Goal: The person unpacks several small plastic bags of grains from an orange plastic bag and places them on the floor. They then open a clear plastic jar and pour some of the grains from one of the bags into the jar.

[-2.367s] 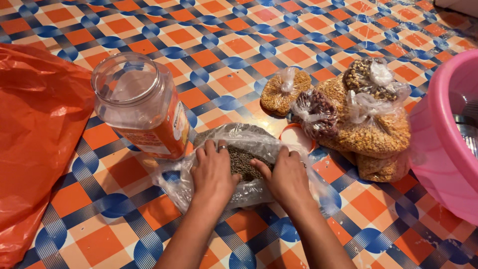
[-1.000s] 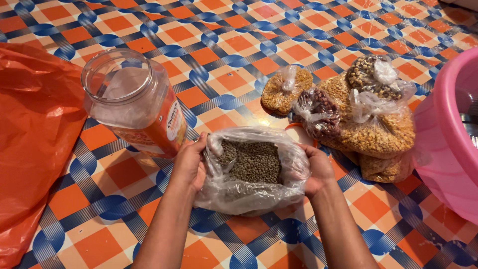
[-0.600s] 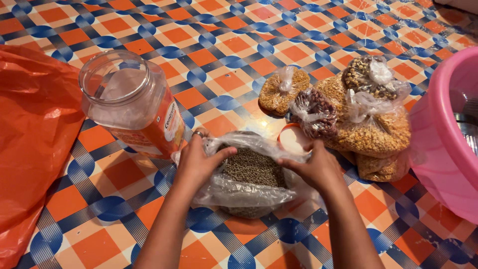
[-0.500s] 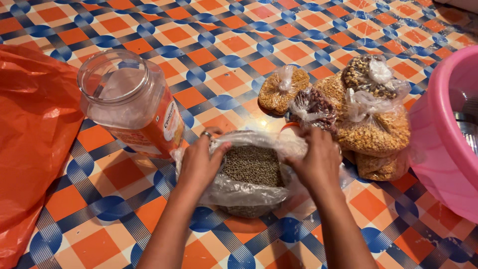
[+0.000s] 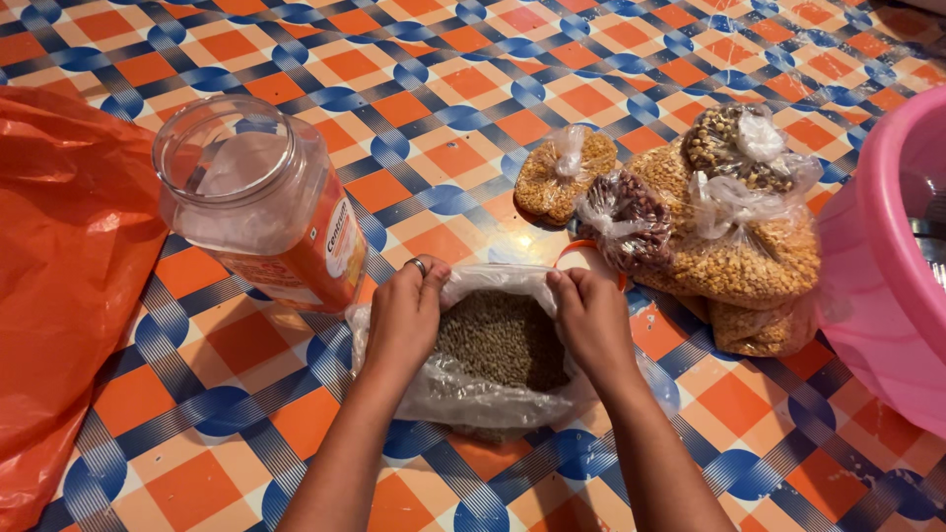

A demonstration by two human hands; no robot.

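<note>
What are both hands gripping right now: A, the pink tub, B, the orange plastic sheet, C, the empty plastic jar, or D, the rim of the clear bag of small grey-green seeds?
D: the left hand and right hand each pinch the rim of the open bag, while the jar stands untouched beside them.

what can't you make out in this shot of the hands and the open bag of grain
Head view only:
- Pink tub: cut off by the right edge, its contents mostly out of sight.
- Orange plastic sheet: cut by the left edge.
- Orange lid: mostly hidden behind the clear bag and right hand.
- Left hand fingertips: curled over the bag's rim.
</note>
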